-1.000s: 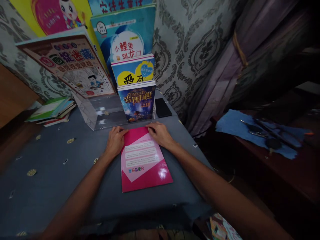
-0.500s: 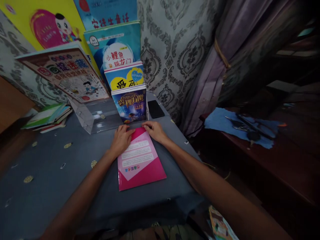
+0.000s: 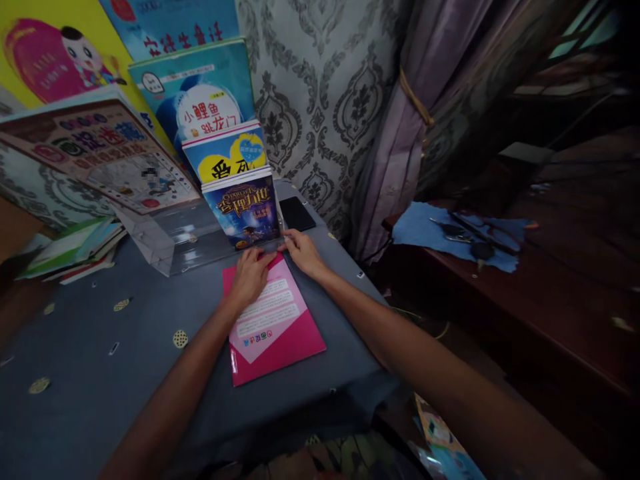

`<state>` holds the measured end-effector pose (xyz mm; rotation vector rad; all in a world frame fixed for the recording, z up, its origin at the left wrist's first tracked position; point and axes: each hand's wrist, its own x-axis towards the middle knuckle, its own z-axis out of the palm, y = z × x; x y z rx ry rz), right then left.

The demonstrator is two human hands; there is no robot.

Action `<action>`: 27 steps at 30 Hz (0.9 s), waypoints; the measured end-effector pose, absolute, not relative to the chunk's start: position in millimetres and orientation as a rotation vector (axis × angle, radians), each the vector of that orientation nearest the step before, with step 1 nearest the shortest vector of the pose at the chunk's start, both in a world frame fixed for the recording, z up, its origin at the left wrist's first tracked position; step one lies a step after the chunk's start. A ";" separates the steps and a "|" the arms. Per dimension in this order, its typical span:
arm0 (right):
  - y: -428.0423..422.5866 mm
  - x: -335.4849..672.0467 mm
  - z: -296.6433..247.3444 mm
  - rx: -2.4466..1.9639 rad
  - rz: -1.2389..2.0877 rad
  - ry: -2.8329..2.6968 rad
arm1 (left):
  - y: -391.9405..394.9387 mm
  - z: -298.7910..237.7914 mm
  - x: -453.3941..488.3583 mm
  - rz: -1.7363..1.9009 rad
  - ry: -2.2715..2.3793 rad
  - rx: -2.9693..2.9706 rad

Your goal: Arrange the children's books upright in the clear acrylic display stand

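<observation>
A pink book [image 3: 280, 347] lies flat on the cloth-covered table, its back cover up and the print upside down to me. My left hand [image 3: 249, 275] rests on its far left part, fingers stretched over the far edge. At the far right corner is my right hand [image 3: 303, 252], thumb and index finger a little apart, the fingertips close to the side of the clear plastic stand [image 3: 150, 243]; whether they touch it I cannot tell. Just beyond the hands a dark blue book [image 3: 245, 210] stands upright at the front of the stand, with a blue-and-yellow book [image 3: 227, 157] behind it.
Larger books rise behind, among them a teal book [image 3: 200, 93] and a brown-bordered book [image 3: 105, 157]. A black phone [image 3: 296, 214] lies right of the stand. Thin books [image 3: 75, 247] are stacked at left. Beyond the table's right edge, tools lie on a blue cloth [image 3: 415, 230].
The view has swung slightly right, so things appear further left. My right fingertips have shifted from the pink book's far edge toward the stand's side. My left hand stays on the book.
</observation>
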<state>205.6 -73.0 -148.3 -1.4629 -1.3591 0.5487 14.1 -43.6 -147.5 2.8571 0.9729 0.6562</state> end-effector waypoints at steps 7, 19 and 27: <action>-80.6 200.8 -138.5 -1.542 0.486 -1.477 | -45.9 -145.9 14.9 0.650 0.950 2.876; -82.1 199.3 -136.4 -1.568 0.444 -1.524 | -48.1 -139.5 14.5 0.549 0.886 2.891; -82.6 199.1 -135.5 -1.596 0.413 -1.564 | -52.2 -136.4 15.7 0.510 0.891 2.901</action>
